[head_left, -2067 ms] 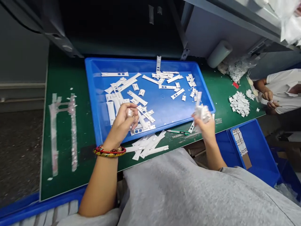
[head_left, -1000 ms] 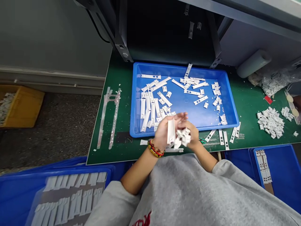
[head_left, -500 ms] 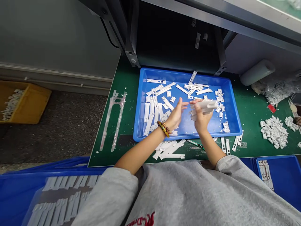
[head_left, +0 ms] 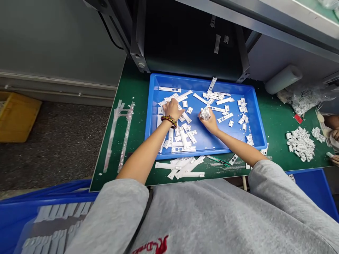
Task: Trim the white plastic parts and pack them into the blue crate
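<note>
A blue tray (head_left: 206, 152) holds many white plastic strips (head_left: 171, 89) with oblong holes and small white clip-like pieces (head_left: 231, 123). In its left part my left hand (head_left: 173, 109) reaches palm-down onto the strips, thumb apart from the fingers; the fingertips are partly hidden among them. Toward the tray's middle, my right hand (head_left: 210, 122) is closed round a bundle of white plastic pieces (head_left: 205, 113), seen end-on. A beaded bracelet (head_left: 169, 121) is on my left wrist.
White strips (head_left: 185, 167) and a green cutter (head_left: 218, 161) lie before the tray. Taped lines (head_left: 112, 135) mark the green table at left. A pile of white pieces (head_left: 300, 144) and another person's hand (head_left: 335, 134) are at right. A metal-framed dark shelf (head_left: 193, 46) stands behind.
My left hand has moved left and away from me, down onto the strips. My right hand has shifted left with its bundle, now turned end-on. More strips show in the tray's front left.
</note>
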Motion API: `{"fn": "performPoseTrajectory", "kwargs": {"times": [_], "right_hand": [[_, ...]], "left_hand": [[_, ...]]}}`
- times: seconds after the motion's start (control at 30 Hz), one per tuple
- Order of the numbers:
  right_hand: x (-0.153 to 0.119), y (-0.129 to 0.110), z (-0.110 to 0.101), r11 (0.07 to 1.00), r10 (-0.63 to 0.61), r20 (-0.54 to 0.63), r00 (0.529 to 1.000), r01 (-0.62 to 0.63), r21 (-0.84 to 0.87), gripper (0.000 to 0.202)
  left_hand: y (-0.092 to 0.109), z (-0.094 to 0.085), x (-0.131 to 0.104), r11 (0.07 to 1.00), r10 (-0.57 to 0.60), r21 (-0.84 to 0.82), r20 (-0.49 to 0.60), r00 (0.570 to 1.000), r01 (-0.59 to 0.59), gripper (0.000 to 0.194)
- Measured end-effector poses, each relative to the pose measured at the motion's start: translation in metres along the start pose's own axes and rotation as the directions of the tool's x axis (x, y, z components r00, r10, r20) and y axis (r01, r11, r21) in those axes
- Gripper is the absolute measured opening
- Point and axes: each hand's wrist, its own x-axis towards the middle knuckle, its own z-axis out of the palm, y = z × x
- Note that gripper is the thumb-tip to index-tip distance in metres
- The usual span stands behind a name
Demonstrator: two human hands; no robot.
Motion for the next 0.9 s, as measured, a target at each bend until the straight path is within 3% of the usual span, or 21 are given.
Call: {"fn": "performPoseTrajectory", "kwargs": {"times": [0.07, 0.17, 0.23, 0.3, 0.37, 0.5, 0.6, 0.7, 0.8, 0.9], "right_hand": [[0.000, -0.002, 0.000, 1.000, 0.003, -0.004, 1.000, -0.003, -0.004, 0.029], [-0.004, -0.012, 0.002, 0.999, 0.015, -0.044, 0.999, -0.013, 0.053, 0.039], [-0.009, -0.020, 0.005, 0.995, 0.025, -0.025, 0.999, -0.022, 0.099, 0.048], [-0.015, -0.027, 0.009, 0.989, 0.007, 0.040, 0.999, -0.013, 0.144, 0.054], [-0.018, -0.029, 0.010, 0.982, -0.014, 0.127, 0.992, -0.011, 0.189, 0.055], [-0.015, -0.027, 0.002, 0.978, -0.028, 0.266, 0.964, -0.030, 0.209, 0.046], [-0.008, -0.025, -0.006, 0.984, -0.038, 0.255, 0.966, -0.007, 0.176, 0.040], [-0.004, -0.024, -0.011, 0.996, 0.011, 0.175, 0.984, -0.027, 0.089, 0.040], [-0.004, -0.025, -0.012, 0.998, 0.040, 0.141, 0.989, -0.048, 0.047, 0.040], [-0.007, -0.024, -0.010, 0.999, -0.029, 0.134, 0.991, 0.034, -0.037, 0.035]], "left_hand": [[0.002, -0.011, -0.004, 0.984, 0.040, -0.170, -0.069, 0.997, -0.051, 0.036], [0.013, -0.024, -0.023, 0.878, 0.196, -0.417, -0.137, 0.971, -0.236, 0.032], [0.024, -0.026, -0.040, 0.766, 0.319, -0.561, -0.095, 0.943, -0.315, 0.032], [0.034, -0.023, -0.055, 0.666, 0.388, -0.675, -0.050, 0.920, -0.318, 0.028], [0.041, -0.018, -0.066, 0.623, 0.416, -0.723, -0.016, 0.909, -0.297, 0.025], [0.041, -0.011, -0.071, 0.662, 0.457, -0.687, 0.053, 0.888, -0.300, 0.024], [0.034, -0.012, -0.063, 0.704, 0.433, -0.619, -0.015, 0.901, -0.349, 0.020], [0.021, -0.015, -0.048, 0.852, 0.190, -0.464, -0.163, 0.968, -0.245, 0.020], [0.009, -0.016, -0.031, 0.962, -0.062, -0.272, -0.231, 0.971, -0.003, 0.024], [0.002, -0.013, -0.018, 0.996, -0.014, -0.092, -0.213, 0.977, -0.005, 0.034]]}}
